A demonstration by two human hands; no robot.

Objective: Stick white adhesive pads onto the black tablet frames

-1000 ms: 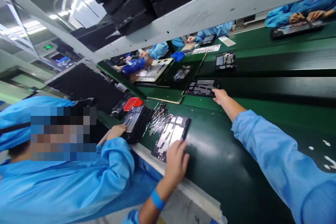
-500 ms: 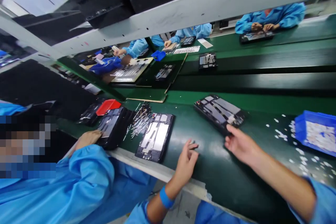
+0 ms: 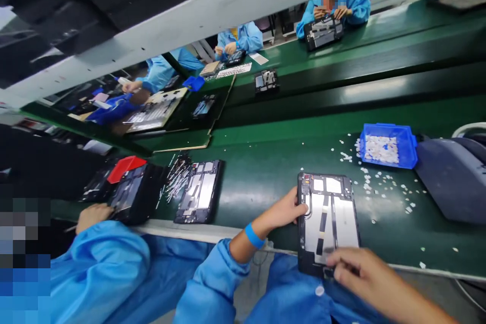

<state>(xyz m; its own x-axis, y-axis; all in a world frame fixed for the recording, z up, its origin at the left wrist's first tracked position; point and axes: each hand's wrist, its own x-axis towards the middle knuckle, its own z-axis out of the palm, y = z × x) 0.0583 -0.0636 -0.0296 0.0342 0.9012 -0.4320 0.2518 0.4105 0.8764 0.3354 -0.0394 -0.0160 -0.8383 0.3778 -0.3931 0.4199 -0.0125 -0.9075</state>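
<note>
An opened tablet (image 3: 313, 230), its silvery inner plates and dark ribbon cable showing, is tilted up at the bench's near edge in front of me. My left hand (image 3: 286, 208) grips its left side, thumb on the front and fingers behind. Over the tablet's lower right part, my right hand (image 3: 355, 268) has its fingers curled together against the surface; whatever they pinch is too small to make out. To the left, another opened tablet (image 3: 199, 192) lies on the green bench beside a heap of thin strips (image 3: 176, 177).
A blue bin (image 3: 408, 147) of small white pieces stands right, with loose white bits (image 3: 383, 179) around it and a dark grey object (image 3: 451, 177) alongside. At left, a co-worker's hand (image 3: 93, 216) touches stacked tablets (image 3: 131, 195) near a red tray (image 3: 123, 168). Several co-workers sit across the line.
The tablet has come from farther up the bench to the near edge and turned upright. My left hand has taken hold of its side; my right hand has shifted to its lower part.
</note>
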